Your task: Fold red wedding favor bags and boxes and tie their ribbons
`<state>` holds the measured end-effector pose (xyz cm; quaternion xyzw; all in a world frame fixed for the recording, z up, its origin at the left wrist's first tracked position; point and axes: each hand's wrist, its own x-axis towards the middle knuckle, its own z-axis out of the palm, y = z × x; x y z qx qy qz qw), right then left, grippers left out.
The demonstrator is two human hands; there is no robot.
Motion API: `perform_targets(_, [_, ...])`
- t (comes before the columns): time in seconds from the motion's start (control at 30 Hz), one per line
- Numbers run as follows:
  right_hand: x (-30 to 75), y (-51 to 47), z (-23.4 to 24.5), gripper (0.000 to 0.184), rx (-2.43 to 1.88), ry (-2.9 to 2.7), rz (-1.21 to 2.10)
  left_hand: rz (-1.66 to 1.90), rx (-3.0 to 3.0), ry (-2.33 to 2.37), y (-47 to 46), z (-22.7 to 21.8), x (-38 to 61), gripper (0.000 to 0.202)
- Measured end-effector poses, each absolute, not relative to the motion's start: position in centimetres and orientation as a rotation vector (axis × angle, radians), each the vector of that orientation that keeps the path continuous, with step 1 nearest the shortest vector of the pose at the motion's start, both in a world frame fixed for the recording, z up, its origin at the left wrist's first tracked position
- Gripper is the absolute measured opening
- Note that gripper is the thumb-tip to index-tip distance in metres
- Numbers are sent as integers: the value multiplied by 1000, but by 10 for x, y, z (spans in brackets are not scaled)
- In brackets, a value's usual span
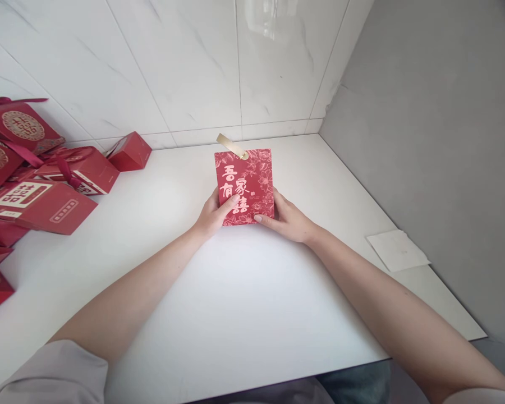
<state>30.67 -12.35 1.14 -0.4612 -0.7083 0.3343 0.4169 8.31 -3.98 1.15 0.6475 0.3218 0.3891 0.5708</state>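
Observation:
A flat red paper bag (246, 179) with pale printed characters and a flower pattern lies on the white table (235, 303), a gold ribbon tab (231, 146) sticking out at its top. My left hand (214, 215) grips its lower left edge, thumb pressed on the front. My right hand (285, 219) holds its lower right edge, thumb on the bottom corner. Both hands pinch the bag between thumb and fingers.
A heap of red gift boxes and bags (33, 179) with ribbons covers the table's left side, one small box (129, 151) near the tiled wall. A white sheet of paper (396, 250) lies by the grey wall at right.

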Motion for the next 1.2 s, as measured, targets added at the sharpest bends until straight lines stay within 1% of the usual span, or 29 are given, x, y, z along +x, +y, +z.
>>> perform_targets(0.6, [306, -123, 12, 75, -1150, -1775, 838, 905, 1500, 762, -40, 12, 83, 69])
perform_targets(0.97, [307, -123, 11, 77, -1147, -1783, 831, 905, 1522, 751, -39, 10, 82, 65])
perform_targets(1.2, [307, -123, 10, 76, -1146, -1781, 824, 911, 1522, 754, -40, 12, 83, 70])
